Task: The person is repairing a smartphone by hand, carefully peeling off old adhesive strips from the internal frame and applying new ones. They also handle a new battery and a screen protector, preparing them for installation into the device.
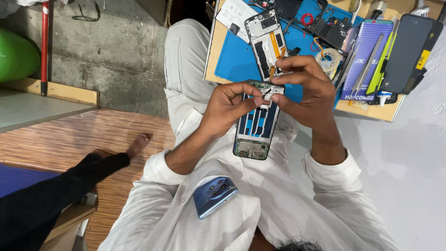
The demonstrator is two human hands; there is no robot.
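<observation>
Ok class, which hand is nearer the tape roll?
Right. The right hand sits just beside the tape roll; the left hand is farther off, across the phone frame both hold.

Crowded at twelve o'clock of the left hand [231, 108] and right hand [307, 88] — opened phone chassis [267, 39], tape roll [329, 59], tweezers [367, 69], dark phone [412, 53] packed on the blue mat [237, 62]. Open at three o'clock over bare white surface [404, 158]. Blocked at eight o'clock — a black-sleeved arm [55, 190].
</observation>
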